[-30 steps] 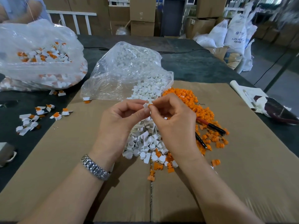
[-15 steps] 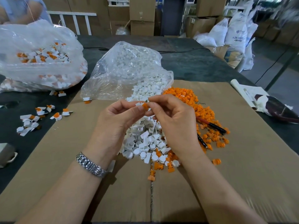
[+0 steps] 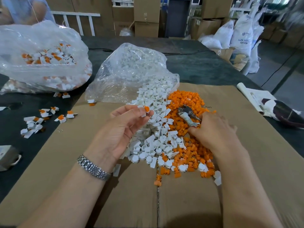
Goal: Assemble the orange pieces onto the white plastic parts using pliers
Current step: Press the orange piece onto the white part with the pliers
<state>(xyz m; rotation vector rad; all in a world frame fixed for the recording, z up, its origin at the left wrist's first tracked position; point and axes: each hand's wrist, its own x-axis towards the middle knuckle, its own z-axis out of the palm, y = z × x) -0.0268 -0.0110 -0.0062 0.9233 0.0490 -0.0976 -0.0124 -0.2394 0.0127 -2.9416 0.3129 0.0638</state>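
At ten o'clock a clear bag (image 3: 41,63) is filled with assembled white-and-orange pieces; at twelve, a second bag (image 3: 131,73) spills white parts (image 3: 153,129). A white part with an orange piece (image 3: 145,110) is pinched by the left hand (image 3: 120,130) — palm up. At two o'clock the pliers (image 3: 189,116) are gripped by the right hand (image 3: 213,130) — knuckles up — over the orange pile (image 3: 185,99).

The left hand (image 3: 120,129) pinches a white part (image 3: 142,111) with an orange piece (image 3: 146,108) seated on it, above the heap of white parts (image 3: 154,129). The right hand (image 3: 213,130) grips the pliers (image 3: 187,116) (jaws pointing far-left) over the orange pieces (image 3: 185,99). Both heaps lie on cardboard (image 3: 213,186) covering the table (image 3: 205,66). Finished pieces (image 3: 44,119) lie scattered at left.
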